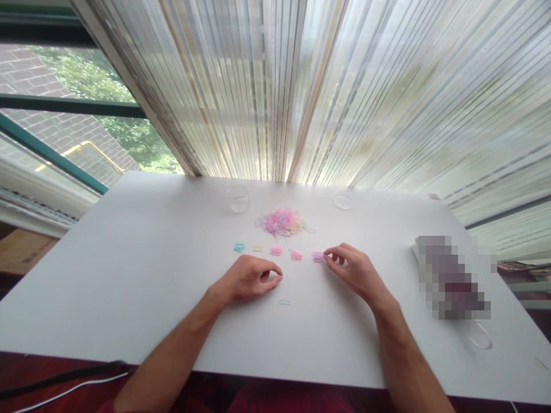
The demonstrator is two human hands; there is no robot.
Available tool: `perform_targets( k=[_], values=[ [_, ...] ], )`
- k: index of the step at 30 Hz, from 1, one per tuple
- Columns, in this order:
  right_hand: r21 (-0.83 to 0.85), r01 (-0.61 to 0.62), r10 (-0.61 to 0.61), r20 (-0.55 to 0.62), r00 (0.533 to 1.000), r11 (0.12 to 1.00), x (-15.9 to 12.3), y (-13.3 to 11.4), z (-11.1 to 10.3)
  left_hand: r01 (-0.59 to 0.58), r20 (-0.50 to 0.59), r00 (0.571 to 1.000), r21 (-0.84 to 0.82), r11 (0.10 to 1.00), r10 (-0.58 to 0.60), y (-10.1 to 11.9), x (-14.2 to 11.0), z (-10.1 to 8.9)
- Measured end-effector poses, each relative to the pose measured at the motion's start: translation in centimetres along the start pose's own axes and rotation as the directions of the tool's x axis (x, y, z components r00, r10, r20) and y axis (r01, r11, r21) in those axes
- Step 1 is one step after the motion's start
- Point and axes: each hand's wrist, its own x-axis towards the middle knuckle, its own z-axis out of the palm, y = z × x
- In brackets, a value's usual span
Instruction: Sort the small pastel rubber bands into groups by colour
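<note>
My left hand point(253, 277) rests low over the table, thumb and index fingertip pinched together. Anything between them is too small to make out. Below it lies a single pale blue rubber band point(284, 302). My right hand point(350, 267) pinches at the right edge of a small purple bunch of rubber bands point(317, 257). To the left of that bunch, in a row, are a darker pink bunch point(296, 256), a pink bunch point(276, 250), a yellow bunch point(257, 248) and a blue bunch point(240, 246). Behind the row sits a mixed pile of pastel rubber bands point(282, 222).
A clear round container point(238, 199) stands at the back left, and a clear round lid or dish point(344, 200) at the back right. A blurred-out object point(451, 278) lies on the white table point(129, 275) at right, a white loop point(481, 335) beside it. Blinds point(279, 86) hang behind.
</note>
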Motion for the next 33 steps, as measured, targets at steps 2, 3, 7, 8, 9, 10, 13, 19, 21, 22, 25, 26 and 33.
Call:
perform_targets(
  k=[2,3,7,8,9,10,13,19,21,22,25,26,33],
  values=[
    [-0.005,0.002,-0.002,0.007,1.0,1.0,-0.01,0.02,0.12,-0.01,0.021,1.0,-0.031,0.999,0.011,0.22,0.0,0.01],
    [-0.006,0.002,-0.002,0.01,1.0,1.0,-0.02,0.04,0.16,-0.018,0.035,0.999,-0.048,0.999,0.02,0.34,0.0,0.04],
    [-0.003,-0.011,0.011,0.014,1.0,1.0,0.01,0.06,0.19,-0.054,0.088,0.994,-0.08,0.995,0.061,0.67,0.02,0.31],
    [-0.001,-0.015,0.015,0.015,1.0,1.0,0.01,0.06,0.16,-0.058,0.097,0.993,-0.075,0.995,0.065,0.69,0.02,0.38],
    [0.001,-0.017,0.017,0.017,1.0,1.0,0.01,0.05,0.12,-0.058,0.103,0.993,-0.067,0.996,0.065,0.7,0.02,0.42],
    [0.003,-0.018,0.018,0.02,1.0,1.0,0.01,0.05,0.06,-0.057,0.107,0.992,-0.059,0.997,0.063,0.68,0.02,0.44],
    [0.014,-0.012,0.012,0.034,0.999,1.0,-0.06,0.05,-0.15,-0.045,0.105,0.993,-0.038,0.998,0.048,0.59,-0.02,0.4],
    [0.044,-0.042,0.038,0.075,0.996,0.998,-0.23,0.01,-0.36,-0.033,0.091,0.995,-0.032,0.999,0.036,0.51,-0.06,0.35],
    [0.047,-0.049,0.045,0.081,0.996,0.998,-0.25,0.0,-0.36,-0.036,0.093,0.995,-0.031,0.999,0.038,0.53,-0.05,0.39],
    [0.047,-0.05,0.046,0.083,0.995,0.998,-0.25,0.0,-0.35,-0.036,0.094,0.995,-0.029,0.999,0.038,0.53,-0.04,0.4],
    [0.04,-0.043,0.04,0.089,0.995,0.998,-0.25,0.07,-0.36,-0.035,0.097,0.995,-0.024,0.999,0.037,0.51,-0.04,0.41],
    [0.038,-0.04,0.037,0.09,0.995,0.998,-0.24,0.1,-0.37,-0.035,0.097,0.995,-0.025,0.999,0.037,0.49,-0.04,0.4],
    [0.038,-0.038,0.035,0.069,0.997,0.999,-0.14,0.05,-0.5,-0.027,0.144,0.989,-0.057,0.998,0.035,0.63,-0.06,0.24]
  ],
)
